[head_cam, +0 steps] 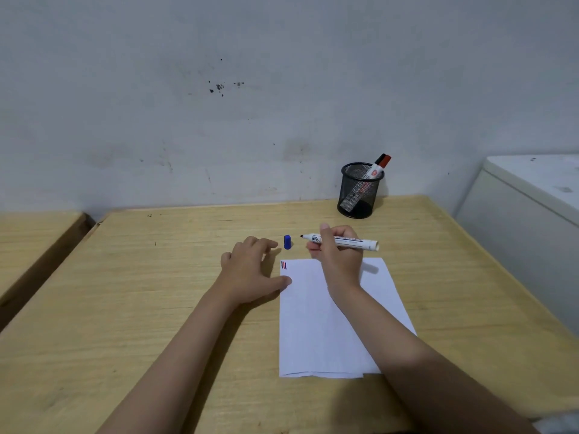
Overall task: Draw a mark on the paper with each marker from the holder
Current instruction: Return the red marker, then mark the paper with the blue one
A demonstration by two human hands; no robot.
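Note:
A white sheet of paper (316,324) lies on the wooden table, with short red and blue marks (284,265) at its top left corner. My right hand (336,255) holds an uncapped white marker (351,242) level above the paper's far edge, tip pointing left. The blue cap (287,242) stands on the table just left of that tip. My left hand (250,270) rests flat beside the paper, fingers spread, thumb touching its left edge. A black mesh holder (358,191) at the back holds a red-capped and a black-capped marker (377,167).
The wooden table (156,292) ends at a grey wall behind. A second wooden table (34,242) stands to the left across a gap. A white cabinet (532,208) rises at the right edge.

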